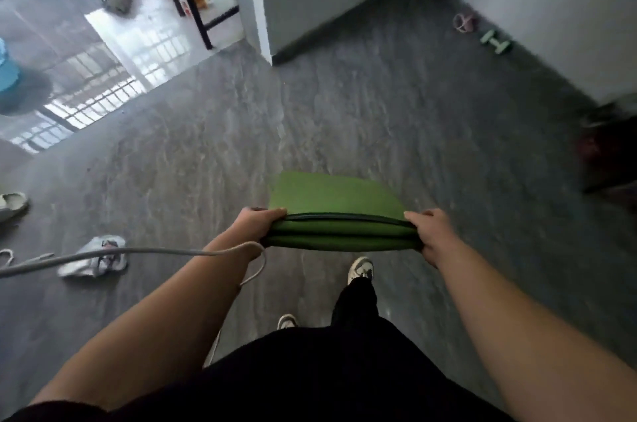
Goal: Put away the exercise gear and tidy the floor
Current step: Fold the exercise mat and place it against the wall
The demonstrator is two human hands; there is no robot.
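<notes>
A folded green exercise mat [336, 204] is held out in front of me above the grey floor, its stacked edges facing me. My left hand [256, 223] grips its left end and my right hand [431, 232] grips its right end. Far off by the right wall lie a pale green dumbbell [496, 42] and a pink ring-shaped item [463, 22]. My two feet in white sneakers [360, 270] stand below the mat.
A grey cable [138, 251] runs from the left across my left forearm. A white sneaker [94, 256] and a slipper [12, 204] lie on the floor at left. A dark chair [203, 7] stands beyond a white pillar [256, 7]. A dark object [608, 149] sits at the right edge.
</notes>
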